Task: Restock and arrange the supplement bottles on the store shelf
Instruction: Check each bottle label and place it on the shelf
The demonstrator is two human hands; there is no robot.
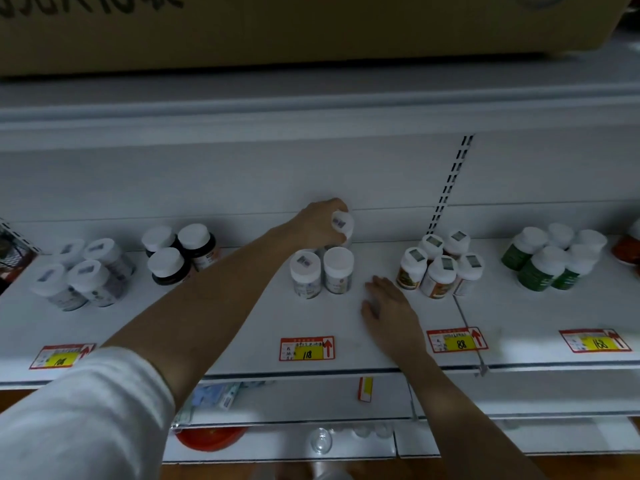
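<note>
On shelf point(214, 327), left hand point(320, 225) gripping white-capped bottle point(343, 225), right hand point(388, 306) flat, fingers spread

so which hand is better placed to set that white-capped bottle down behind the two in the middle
Left. The left hand already grips the white-capped bottle right behind the two middle bottles. The right hand lies flat on the white shelf, holding nothing.

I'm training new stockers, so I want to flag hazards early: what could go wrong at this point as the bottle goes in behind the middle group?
The left hand grips a white-capped bottle right behind two standing bottles; its forearm passes close beside them and could knock one over. The right hand rests open on the shelf, not steadying them. The orange-labelled cluster stands near that hand, so a careless pull back might bump it.
</note>
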